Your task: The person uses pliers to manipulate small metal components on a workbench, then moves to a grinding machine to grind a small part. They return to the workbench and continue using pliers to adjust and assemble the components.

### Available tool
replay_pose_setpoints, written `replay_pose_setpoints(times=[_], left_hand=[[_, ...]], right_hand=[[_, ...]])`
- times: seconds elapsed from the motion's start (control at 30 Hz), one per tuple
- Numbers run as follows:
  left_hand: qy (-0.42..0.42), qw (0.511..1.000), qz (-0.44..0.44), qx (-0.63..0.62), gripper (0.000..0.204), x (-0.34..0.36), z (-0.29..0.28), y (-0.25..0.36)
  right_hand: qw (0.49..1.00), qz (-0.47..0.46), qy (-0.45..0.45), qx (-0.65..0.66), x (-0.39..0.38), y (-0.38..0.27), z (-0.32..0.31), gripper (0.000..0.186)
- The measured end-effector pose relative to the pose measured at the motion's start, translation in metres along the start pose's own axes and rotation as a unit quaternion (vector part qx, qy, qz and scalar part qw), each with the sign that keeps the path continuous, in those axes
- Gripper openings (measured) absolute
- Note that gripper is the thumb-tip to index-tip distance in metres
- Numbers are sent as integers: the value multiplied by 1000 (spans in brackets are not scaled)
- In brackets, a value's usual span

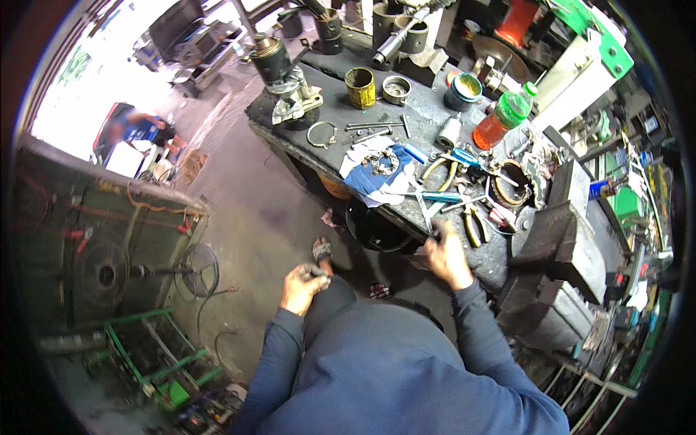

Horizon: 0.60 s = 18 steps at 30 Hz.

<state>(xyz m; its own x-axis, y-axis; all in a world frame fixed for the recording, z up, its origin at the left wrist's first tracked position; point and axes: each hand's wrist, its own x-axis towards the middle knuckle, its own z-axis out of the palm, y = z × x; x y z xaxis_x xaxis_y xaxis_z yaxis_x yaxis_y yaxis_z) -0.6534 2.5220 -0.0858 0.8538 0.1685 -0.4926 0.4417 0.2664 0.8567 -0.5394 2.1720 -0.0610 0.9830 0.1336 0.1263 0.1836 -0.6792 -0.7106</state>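
My left hand (303, 288) is closed on a small dark part (313, 272) over the floor, below the bench. My right hand (446, 254) is at the bench's front edge, fingers curled by the lower end of a silver T-shaped tool (423, 204); what they hold is unclear. Beside it lie yellow-handled pliers (475, 225) and blue-handled tools (442, 196). Farther back are a blue-and-white cloth (366, 187) with a metal ring part on it, a loose clamp ring (321, 133) and a round housing (510, 183).
The workbench (304, 72) bears cans, a red-orange bottle (495, 119) and a stepped metal block (565, 239). A wheeled green frame (156, 348) and dark panel (80, 239) stand left. Another person (141, 130) is in the distance at upper left. A dark bucket (370, 228) sits under the bench.
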Motion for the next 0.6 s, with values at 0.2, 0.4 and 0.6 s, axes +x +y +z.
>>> replay_pose_setpoints(times=[0.2,0.4,0.6], left_hand=[[-156,978,-9,138,19,145,3,114],[-224,933,58,275,24,242,25,152],[-280,906,84,305,33,276,74,144]], right_hand=[[979,-10,113,-171,139,11,21,50],[960,-15,44,-277,179,-49,52,32],[967,-76,32,-239,167,-67,95,26]])
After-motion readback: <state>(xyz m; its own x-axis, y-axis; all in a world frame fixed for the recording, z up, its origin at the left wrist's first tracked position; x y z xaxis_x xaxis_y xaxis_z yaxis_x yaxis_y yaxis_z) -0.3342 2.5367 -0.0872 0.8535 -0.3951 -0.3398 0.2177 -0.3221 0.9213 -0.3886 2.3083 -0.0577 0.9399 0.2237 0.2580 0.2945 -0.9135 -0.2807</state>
